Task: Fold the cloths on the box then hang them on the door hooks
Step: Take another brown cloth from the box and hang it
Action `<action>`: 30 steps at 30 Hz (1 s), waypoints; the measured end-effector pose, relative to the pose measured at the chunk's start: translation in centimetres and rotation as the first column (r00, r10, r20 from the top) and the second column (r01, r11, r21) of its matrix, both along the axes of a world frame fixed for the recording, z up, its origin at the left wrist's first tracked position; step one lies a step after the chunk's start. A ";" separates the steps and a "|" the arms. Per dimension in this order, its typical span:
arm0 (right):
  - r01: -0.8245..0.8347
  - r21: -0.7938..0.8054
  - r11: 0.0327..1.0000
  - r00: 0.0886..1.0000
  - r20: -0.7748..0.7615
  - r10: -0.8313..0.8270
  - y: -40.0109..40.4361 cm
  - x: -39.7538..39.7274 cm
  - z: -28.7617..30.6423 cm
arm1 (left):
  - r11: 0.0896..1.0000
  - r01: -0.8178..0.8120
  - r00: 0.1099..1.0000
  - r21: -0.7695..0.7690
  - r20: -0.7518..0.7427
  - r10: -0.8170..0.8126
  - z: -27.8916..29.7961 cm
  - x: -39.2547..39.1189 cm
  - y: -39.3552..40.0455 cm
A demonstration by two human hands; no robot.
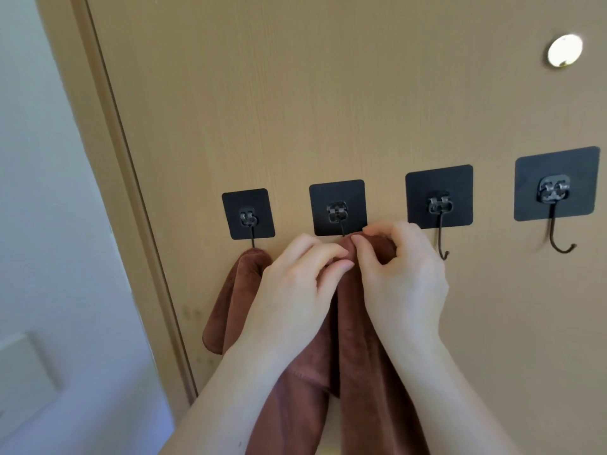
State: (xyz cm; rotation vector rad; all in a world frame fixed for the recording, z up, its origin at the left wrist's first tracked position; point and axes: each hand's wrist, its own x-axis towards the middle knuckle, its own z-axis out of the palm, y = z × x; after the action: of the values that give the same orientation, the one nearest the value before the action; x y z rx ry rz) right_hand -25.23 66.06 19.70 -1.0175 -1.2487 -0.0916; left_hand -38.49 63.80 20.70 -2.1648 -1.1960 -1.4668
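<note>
While the second hanging is under way: 4 black adhesive hooks in a row on a tan door (328,93).
Hook 1, far left (248,214): already carrying 1 folded brown cloth (230,297), draped down the door.
Hook 2 (337,208): wire tip hidden behind bunched fabric; whether caught or not, cannot tell.
Second cloth (354,339): brown, folded long, top edge gathered just under hook 2, tail dropping between the forearms and out of frame.
Left hand (295,290): fingers curled, fingertips pinching the gathered top from the left.
Right hand (404,277): thumb and forefinger nipped onto the same top edge, other fingers loosely bent.
Hooks 3 (439,197) and 4 (556,183): bare, to the right.
Doing it well, as a judgement: keep both pinches close together, lift the fold over the upturned tip, lower until seated, then release 1 hand at a time, checking for slip.
Also seen: round metal disc (565,50), upper right of the door.
</note>
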 end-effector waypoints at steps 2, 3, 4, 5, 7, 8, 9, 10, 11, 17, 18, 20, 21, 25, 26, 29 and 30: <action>0.020 0.016 1.000 0.999 0.028 -0.021 0.2 -0.2 -0.3 | 1.000 -0.002 1.000 -0.031 -0.002 0.002 0.2 0.1 -0.1; 0.032 0.021 0.999 0.999 0.030 -0.033 0.4 -0.2 -0.5 | 0.998 0.008 1.000 -0.057 0.001 -0.008 0.3 0.1 -0.2; 0.045 0.022 0.999 0.999 0.024 -0.046 0.6 -0.2 -0.7 | 0.996 0.024 1.000 -0.091 0.012 -0.023 0.4 0.1 -0.3; 0.056 0.022 0.998 0.998 0.016 -0.057 0.7 -0.1 -1.0 | 0.991 0.039 0.999 -0.129 0.026 -0.036 0.4 0.1 -0.4; 0.053 0.023 0.998 0.999 0.008 -0.053 0.8 -0.1 -1.4 | 0.980 0.047 0.998 -0.192 0.043 -0.039 0.5 0.1 -0.6; 0.037 0.018 0.999 0.999 0.008 -0.037 0.7 -0.1 -1.6 | 0.977 0.039 0.999 -0.208 0.041 -0.031 0.6 0.1 -0.6; 0.020 0.012 1.000 1.000 0.011 -0.020 0.5 -0.2 -1.8 | 0.975 0.031 0.999 -0.220 0.039 -0.023 0.6 0.1 -0.5; 0.007 0.006 1.000 1.000 0.017 -0.007 0.3 -0.2 -1.9 | 0.972 0.030 0.999 -0.232 0.043 -0.021 0.7 0.1 -0.4; 0.000 0.000 1.000 1.000 0.025 0.000 0.2 -0.2 -1.9 | 0.968 0.039 0.998 -0.249 0.057 -0.025 0.7 0.2 -0.3; -0.068 -0.079 0.995 0.996 0.050 0.072 -1.0 0.6 -3.1 | 0.902 0.185 0.964 -0.391 0.252 -0.089 0.4 -0.2 0.3; -0.055 -0.099 0.994 0.997 0.044 0.060 -1.1 0.8 -3.4 | 0.892 0.202 0.958 -0.404 0.270 -0.095 0.4 -0.2 0.3; -0.055 -0.149 0.987 0.998 0.014 0.058 -1.3 1.1 -3.9 | 0.876 0.224 0.951 -0.427 0.290 -0.102 0.4 -0.1 0.2; -0.073 -0.167 0.983 0.997 0.009 0.076 -1.4 1.1 -4.1 | 0.869 0.235 0.949 -0.435 0.297 -0.108 0.4 0.1 0.2; -0.173 -0.213 0.962 0.983 0.024 0.182 -1.7 1.0 -4.4 | 0.832 0.306 0.930 -0.464 0.331 -0.158 0.4 0.2 -0.2; -0.215 -0.226 0.950 0.975 -0.001 0.220 -1.9 1.0 -4.4 | 0.819 0.325 0.925 -0.472 0.339 -0.171 0.5 0.0 -0.3; -0.367 -0.321 0.873 0.930 -0.111 0.350 -2.2 1.6 -4.1 | 0.785 0.360 0.916 -0.505 0.349 -0.196 0.8 -0.3 -0.5; -0.387 -0.350 0.853 0.922 -0.118 0.369 -2.3 1.9 -4.0 | 0.781 0.359 0.918 -0.512 0.347 -0.194 0.8 -0.3 -0.5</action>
State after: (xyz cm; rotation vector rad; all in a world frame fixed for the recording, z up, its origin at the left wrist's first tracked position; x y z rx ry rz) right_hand -23.33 63.75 15.66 -1.0620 -1.4334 0.4893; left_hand -38.83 63.30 21.52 -2.6900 -1.6384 -1.7519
